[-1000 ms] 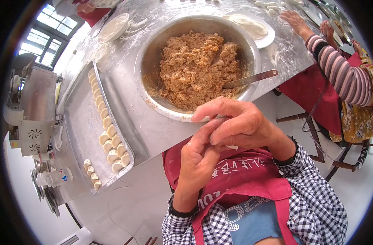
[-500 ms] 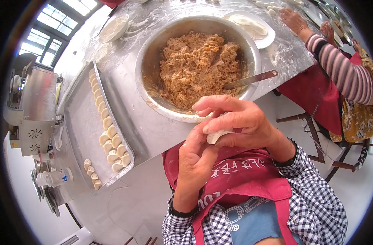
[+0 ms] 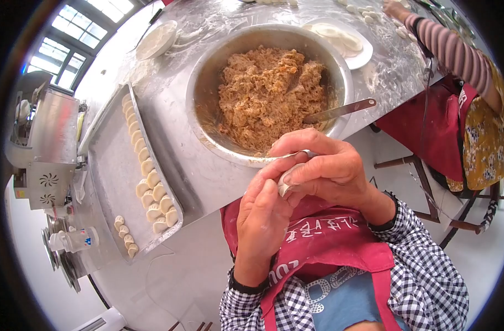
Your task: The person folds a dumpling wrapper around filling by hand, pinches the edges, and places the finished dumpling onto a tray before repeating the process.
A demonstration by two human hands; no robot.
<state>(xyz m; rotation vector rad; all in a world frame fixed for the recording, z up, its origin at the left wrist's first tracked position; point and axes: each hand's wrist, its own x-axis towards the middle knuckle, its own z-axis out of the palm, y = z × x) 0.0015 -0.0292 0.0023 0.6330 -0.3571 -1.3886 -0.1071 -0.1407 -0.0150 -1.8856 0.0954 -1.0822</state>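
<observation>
A pale dumpling (image 3: 285,183) is pinched between both hands in front of the apron, mostly covered by the fingers. My left hand (image 3: 263,220) is closed around its near left side, thumb up against the dough. From the right, my right hand (image 3: 332,171) presses the dumpling's edge between thumb and fingers. Just beyond the hands stands a large metal bowl (image 3: 192,105) of minced filling (image 3: 268,94), with a flat metal-handled utensil (image 3: 343,110) stuck into it. On the left, a metal tray (image 3: 111,165) carries rows of shaped dumplings (image 3: 159,193).
A white plate (image 3: 364,58) of round wrappers (image 3: 337,37) sits behind the bowl. A floury dish (image 3: 155,41) lies at the back left. Another person's striped sleeve (image 3: 450,47) reaches over dough pieces at the right. A metal machine (image 3: 50,143) stands far left.
Both hands have drawn closer together around the dumpling, the right fingers folding in over its edge. The other person's arm has shifted farther away over the table.
</observation>
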